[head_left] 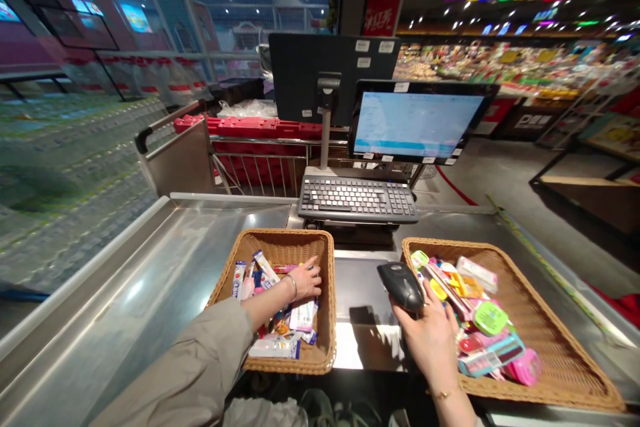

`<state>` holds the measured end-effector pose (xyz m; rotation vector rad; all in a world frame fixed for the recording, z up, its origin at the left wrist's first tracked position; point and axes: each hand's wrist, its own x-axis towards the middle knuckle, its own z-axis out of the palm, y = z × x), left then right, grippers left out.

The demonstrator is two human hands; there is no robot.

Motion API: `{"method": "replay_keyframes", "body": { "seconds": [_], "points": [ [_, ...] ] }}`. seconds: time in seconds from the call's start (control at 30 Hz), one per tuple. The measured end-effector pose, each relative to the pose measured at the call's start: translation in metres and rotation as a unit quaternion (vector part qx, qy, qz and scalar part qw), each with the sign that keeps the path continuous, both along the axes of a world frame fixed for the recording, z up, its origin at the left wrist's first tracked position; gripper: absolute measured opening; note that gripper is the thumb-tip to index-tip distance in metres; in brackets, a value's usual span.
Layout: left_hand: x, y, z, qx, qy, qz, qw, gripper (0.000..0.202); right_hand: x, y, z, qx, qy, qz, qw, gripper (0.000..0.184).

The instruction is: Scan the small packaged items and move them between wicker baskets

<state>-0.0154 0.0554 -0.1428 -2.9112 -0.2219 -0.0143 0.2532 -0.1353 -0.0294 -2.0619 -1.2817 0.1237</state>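
Observation:
My right hand (430, 337) is wrapped round the handle of a black barcode scanner (400, 285), whose head points up and to the left. It is held between two wicker baskets, close to the left side of the right one. My left hand (305, 279) reaches into the left wicker basket (327, 347), near its right wall. Its fingers are spread and slightly bent, with nothing visible in them. Below and around that hand lie small packets (303, 315) and a white tube-like pack (274, 347). The right wicker basket (560, 347) holds several colourful small goods, among them a green round item (490, 317).
Behind the baskets a keyboard (357, 197) stands on the metal counter (200, 233). A lit monitor (415, 120) and a dark screen back (300, 80) rise above it. Beyond is a metal cart (175, 157) with red crates (255, 127). Bottle packs (75, 160) are stacked at left.

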Motion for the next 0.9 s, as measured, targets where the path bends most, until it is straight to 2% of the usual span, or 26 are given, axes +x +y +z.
{"method": "replay_keyframes", "body": {
  "seconds": [0.3, 0.33, 0.47, 0.53, 0.7, 0.9],
  "points": [
    [-0.027, 0.002, 0.04, 0.027, 0.0, 0.064, 0.998, 0.008, -0.001, 0.007, 0.005, 0.011, 0.019, 0.022, 1.0, 0.039],
    [-0.032, 0.001, 0.045, 0.027, 0.002, 0.074, 0.997, 0.013, -0.001, 0.008, 0.005, 0.011, 0.019, 0.026, 0.999, 0.038],
    [-0.052, -0.007, 0.063, 0.015, 0.005, 0.147, 0.989, 0.053, -0.003, 0.012, 0.003, 0.022, 0.015, 0.041, 0.999, 0.038],
    [-0.06, -0.012, 0.07, 0.018, -0.003, 0.182, 0.983, 0.061, -0.005, 0.013, 0.002, 0.035, 0.008, 0.051, 0.998, 0.038],
    [-0.069, -0.026, 0.075, 0.039, -0.049, 0.251, 0.966, 0.059, -0.009, 0.016, 0.004, 0.035, 0.012, 0.077, 0.996, 0.036],
    [-0.071, -0.036, 0.074, 0.044, -0.125, 0.282, 0.95, 0.054, -0.01, 0.018, 0.008, 0.048, -0.011, 0.106, 0.993, 0.036]
  ]
}}
